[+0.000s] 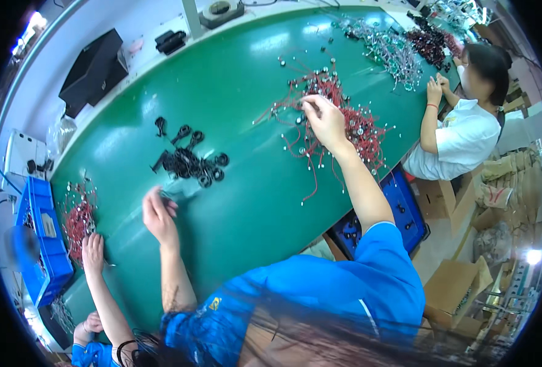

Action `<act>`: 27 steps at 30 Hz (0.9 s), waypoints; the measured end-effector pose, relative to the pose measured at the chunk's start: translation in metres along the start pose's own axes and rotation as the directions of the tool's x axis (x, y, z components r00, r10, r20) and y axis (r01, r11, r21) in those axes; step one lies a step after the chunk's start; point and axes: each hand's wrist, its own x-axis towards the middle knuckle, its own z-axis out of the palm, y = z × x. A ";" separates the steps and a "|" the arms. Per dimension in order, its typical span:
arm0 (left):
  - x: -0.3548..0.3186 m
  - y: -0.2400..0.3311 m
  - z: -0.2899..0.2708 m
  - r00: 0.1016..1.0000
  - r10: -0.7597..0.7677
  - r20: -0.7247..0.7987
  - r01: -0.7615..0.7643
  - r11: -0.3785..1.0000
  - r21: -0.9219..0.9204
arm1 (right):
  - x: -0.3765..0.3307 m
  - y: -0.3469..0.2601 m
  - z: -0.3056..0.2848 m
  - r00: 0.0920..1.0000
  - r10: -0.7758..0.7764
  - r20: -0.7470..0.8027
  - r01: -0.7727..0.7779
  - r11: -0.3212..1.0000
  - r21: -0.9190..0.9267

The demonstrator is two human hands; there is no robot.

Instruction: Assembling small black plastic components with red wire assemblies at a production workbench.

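A tangled heap of thin red wires (pixel 369 131) with small dark and white ends lies on the right half of the green table. My right hand (pixel 327 122) reaches over its left side, thumb and fingers pinched together at the wires around it. Whatever strand sits between the fingertips is too fine to make out. My left hand (pixel 159 215) hovers above the table with loosely bent fingers apart, and nothing shows in it. Just beyond it lies a cluster of black cables (pixel 188 162) with round black ends.
At the left, a co-worker's hand (pixel 92 252) touches a smaller red wire pile (pixel 80 223) beside blue bins (pixel 53 244). A second co-worker (pixel 460 131) sits at the right, near teal and white wires (pixel 390 52). A blue tray (pixel 399 211) stands below the table edge.
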 end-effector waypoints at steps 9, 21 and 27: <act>-0.056 -0.003 0.040 0.743 -0.312 0.592 0.503 0.844 -0.185 | 0.142 0.059 0.106 0.996 -0.073 -0.060 0.037 0.885 -0.465; -0.051 -0.006 0.042 0.702 -0.236 0.671 0.463 0.868 -0.179 | 0.151 0.069 0.137 0.947 -0.318 -0.045 0.255 0.829 -0.497; -0.051 -0.002 0.044 0.696 -0.232 0.680 0.454 0.875 -0.167 | 0.078 -0.024 0.087 0.803 -0.579 -0.140 0.501 0.784 -0.367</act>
